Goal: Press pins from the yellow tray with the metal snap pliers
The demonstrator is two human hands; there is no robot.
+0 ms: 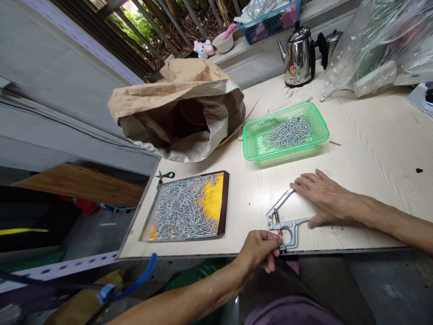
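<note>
A grey metal pair of snap pliers [293, 225] lies at the table's front edge, its handles spread apart and a spring between them. My right hand [324, 198] spans the two handles, fingers over the end of the upper one and thumb at the lower one. At the jaw, my left hand [262, 247] is closed in a pinch; whatever small piece its fingertips hold is hidden. A bit of red shows in the jaw beside them. Left of my hands sits a shallow tray [223, 203] with a yellow bottom, heaped with small silver screw-like metal pieces [184, 210].
A green plastic basket [286, 153] holds more silver pieces. Behind the tray, a large brown sack [176, 95] gapes open. Green-handled scissors [165, 175] lie at the table's left edge. A steel kettle [299, 56] and clear plastic bags [379, 49] stand at the back.
</note>
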